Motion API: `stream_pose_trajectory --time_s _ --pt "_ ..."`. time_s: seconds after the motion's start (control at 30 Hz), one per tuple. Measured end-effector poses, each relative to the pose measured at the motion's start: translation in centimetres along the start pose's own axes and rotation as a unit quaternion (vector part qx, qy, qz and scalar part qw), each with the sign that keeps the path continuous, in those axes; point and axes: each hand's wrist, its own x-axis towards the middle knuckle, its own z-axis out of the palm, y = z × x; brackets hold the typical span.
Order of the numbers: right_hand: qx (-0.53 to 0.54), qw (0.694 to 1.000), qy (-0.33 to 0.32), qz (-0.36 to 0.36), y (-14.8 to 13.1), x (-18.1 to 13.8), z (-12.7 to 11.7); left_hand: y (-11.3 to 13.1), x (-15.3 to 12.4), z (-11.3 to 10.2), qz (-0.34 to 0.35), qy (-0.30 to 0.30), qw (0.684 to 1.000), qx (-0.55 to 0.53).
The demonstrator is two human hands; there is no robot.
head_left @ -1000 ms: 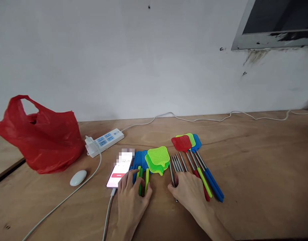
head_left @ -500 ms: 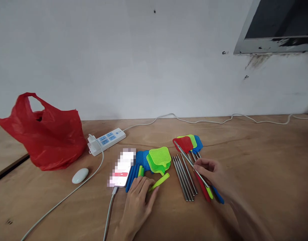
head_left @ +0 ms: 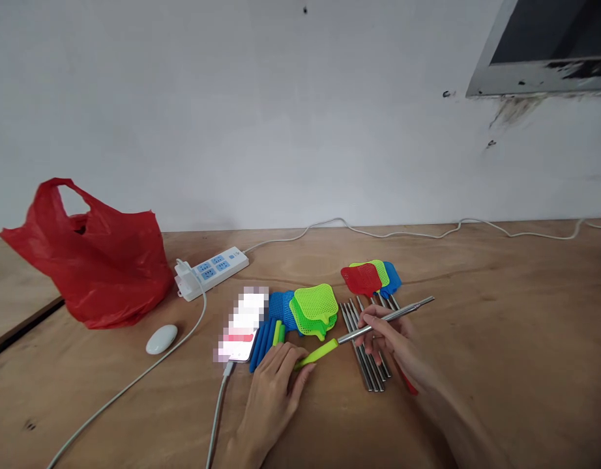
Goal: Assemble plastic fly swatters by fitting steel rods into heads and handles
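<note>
The left hand [head_left: 276, 384] pinches a green handle [head_left: 316, 354] lying on the counter [head_left: 500, 365]. The right hand [head_left: 391, 335] grips a thin metal rod [head_left: 403, 311]. The rod slants up to the right, and its left tip sits right at the handle's right end.

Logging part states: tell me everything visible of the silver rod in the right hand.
The silver rod is thin, straight and shiny, metal by its look, with a thicker tip at its far end. The right hand pinches it mid-length above the loose rods, tilted up to the right. Its lower end meets the green handle held by the left hand.
</note>
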Motion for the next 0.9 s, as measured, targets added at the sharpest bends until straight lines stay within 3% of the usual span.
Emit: stream_pose_trajectory --time_s 0.53,0.77,0.9 --pt "-0.056 0.998 -0.004 -0.027 0.2 -0.1 -0.3 -0.2 -0.2 0.1 0.002 -0.012 1.000 -0.001" --pt "-0.056 0.995 -0.087 0.006 0.5 -0.3 0.5 0.1 0.0 0.0 0.012 -0.006 1.000 -0.013" --pt "0.000 0.999 -0.029 -0.016 0.2 -0.2 0.6 0.2 0.1 -0.1 0.000 0.011 1.000 -0.016"
